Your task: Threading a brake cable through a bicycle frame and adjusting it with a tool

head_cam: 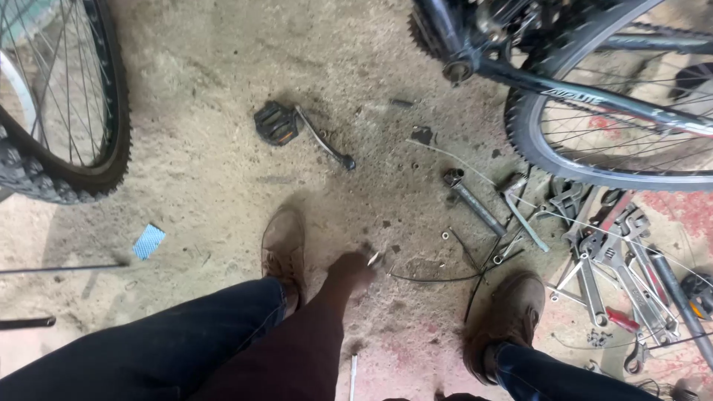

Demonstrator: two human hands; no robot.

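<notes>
Nearest us, our hand (350, 272) reaches down between our shoes (283, 249), its fingers pinched on a small pale bit (373, 258) just above the floor (200, 163); which hand it is we cannot tell, and the other is out of view. The bit looks tiny, so a loose pinch could drop it into the grit. Just beyond, bent wire (438, 278) could snag our shoe. Farther right lie wrenches (616, 260), farther up the pedal crank (297, 130) and wheel (616, 126).
</notes>
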